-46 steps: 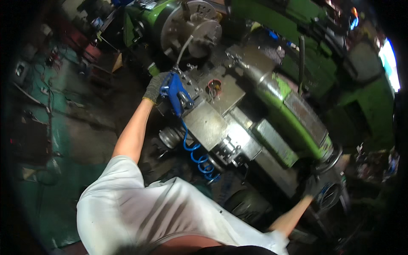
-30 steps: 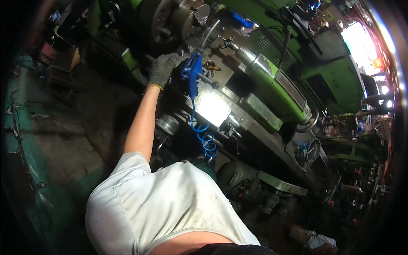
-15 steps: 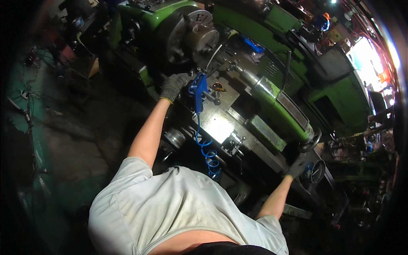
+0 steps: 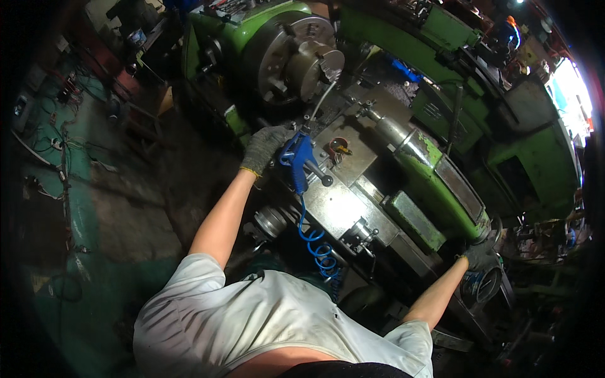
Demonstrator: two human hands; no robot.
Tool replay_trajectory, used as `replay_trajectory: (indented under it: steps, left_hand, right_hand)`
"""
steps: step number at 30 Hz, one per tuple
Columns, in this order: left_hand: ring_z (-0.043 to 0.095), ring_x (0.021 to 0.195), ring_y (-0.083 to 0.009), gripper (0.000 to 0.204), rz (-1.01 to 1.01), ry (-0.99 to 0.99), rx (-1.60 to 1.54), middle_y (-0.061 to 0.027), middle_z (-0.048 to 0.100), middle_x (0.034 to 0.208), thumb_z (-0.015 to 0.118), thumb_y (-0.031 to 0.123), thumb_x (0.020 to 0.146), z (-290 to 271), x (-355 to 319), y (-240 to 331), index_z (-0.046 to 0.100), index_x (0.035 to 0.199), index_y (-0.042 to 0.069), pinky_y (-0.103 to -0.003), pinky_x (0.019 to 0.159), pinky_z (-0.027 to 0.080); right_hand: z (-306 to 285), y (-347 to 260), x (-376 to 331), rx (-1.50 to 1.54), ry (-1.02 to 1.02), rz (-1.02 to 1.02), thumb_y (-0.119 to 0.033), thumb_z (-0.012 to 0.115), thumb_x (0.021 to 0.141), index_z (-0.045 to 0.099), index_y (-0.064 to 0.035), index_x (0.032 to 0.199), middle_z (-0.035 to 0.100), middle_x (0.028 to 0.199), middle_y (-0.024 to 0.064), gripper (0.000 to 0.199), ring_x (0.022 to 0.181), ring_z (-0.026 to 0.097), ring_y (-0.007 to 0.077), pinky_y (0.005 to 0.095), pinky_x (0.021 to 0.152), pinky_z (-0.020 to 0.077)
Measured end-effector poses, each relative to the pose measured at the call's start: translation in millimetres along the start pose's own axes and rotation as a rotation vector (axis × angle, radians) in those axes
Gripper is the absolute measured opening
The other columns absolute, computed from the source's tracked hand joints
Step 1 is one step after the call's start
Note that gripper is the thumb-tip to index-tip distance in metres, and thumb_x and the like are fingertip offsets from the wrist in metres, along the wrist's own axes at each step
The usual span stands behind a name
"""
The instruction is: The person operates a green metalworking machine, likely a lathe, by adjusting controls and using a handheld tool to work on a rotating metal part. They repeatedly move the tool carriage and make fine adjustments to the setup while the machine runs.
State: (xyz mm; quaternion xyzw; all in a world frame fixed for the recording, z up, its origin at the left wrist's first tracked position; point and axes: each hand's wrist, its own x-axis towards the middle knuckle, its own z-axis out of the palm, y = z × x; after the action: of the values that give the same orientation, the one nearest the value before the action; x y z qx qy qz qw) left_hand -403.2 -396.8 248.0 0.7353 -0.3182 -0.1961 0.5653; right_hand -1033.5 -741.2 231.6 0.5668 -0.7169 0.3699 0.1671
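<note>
We are still gripping the blue plastic air blow gun (image 4: 296,157) in our gloved left hand (image 4: 263,146), while our right hand (image 4: 480,255), back in view, is closing its fingers on the round metal handwheel (image 4: 484,283).

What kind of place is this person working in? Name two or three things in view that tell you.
Most likely a machine shop. A big green metal lathe with a steel chuck fills the view, the gloved left hand holds a blue air blow gun on a coiled hose, and the floor is grimy.
</note>
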Motion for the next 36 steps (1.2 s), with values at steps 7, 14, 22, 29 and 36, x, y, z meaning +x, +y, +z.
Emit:
replay_trajectory:
  steps: [7,14,22,29,36]
  left_hand:
    - [0.073,0.102,-0.0308,0.032,0.171,0.108,0.145,-0.0169,0.076,0.111,0.072,0.03,0.099,-5.1,3.1,-41.0,0.078,0.115,0.003,-0.04,0.092,0.056]
    - [0.07,0.093,-0.0332,0.027,0.175,0.17,0.175,-0.0171,0.073,0.098,0.076,0.03,0.096,2.7,-1.0,-5.4,0.078,0.109,0.006,-0.043,0.086,0.055]
    - [0.07,0.087,-0.0358,0.02,0.152,0.166,0.159,-0.018,0.072,0.094,0.079,0.02,0.093,-7.7,0.5,-2.5,0.078,0.105,0.004,-0.044,0.078,0.055]
    - [0.071,0.089,-0.0336,0.02,0.148,0.153,0.161,-0.0174,0.073,0.096,0.08,0.017,0.092,-9.3,3.2,7.0,0.078,0.105,0.002,-0.042,0.079,0.056]
    - [0.072,0.09,-0.0317,0.026,0.12,0.127,0.229,-0.0167,0.074,0.097,0.075,0.025,0.097,-9.8,0.7,9.3,0.078,0.109,0.002,-0.041,0.082,0.056]
  right_hand:
    - [15.9,-26.8,-8.4,0.5,-0.166,0.372,-0.038,0.054,0.102,0.07,-0.0151,0.135,0.073,0.123,0.0161,0.043,0.109,0.069,0.032,0.0429,0.094,0.0544]
    - [-8.1,-20.0,18.6,0.833,-0.344,0.765,-0.041,0.053,0.103,0.068,-0.013,0.137,0.071,0.127,0.0165,0.047,0.111,0.068,0.0333,0.0448,0.095,0.0546]
    - [2.9,-43.4,21.1,0.805,-0.365,0.755,-0.044,0.051,0.103,0.066,-0.0106,0.14,0.069,0.131,0.0169,0.052,0.114,0.067,0.0347,0.047,0.096,0.0548]
    - [6.4,-36.0,16.3,0.788,-0.326,0.76,-0.047,0.049,0.103,0.063,-0.0084,0.142,0.068,0.134,0.0172,0.056,0.117,0.066,0.0359,0.0489,0.097,0.055]
    - [6.0,-37.8,14.5,0.803,-0.328,0.769,-0.049,0.047,0.103,0.061,-0.0063,0.144,0.066,0.137,0.0176,0.061,0.12,0.065,0.0372,0.0508,0.098,0.0552]
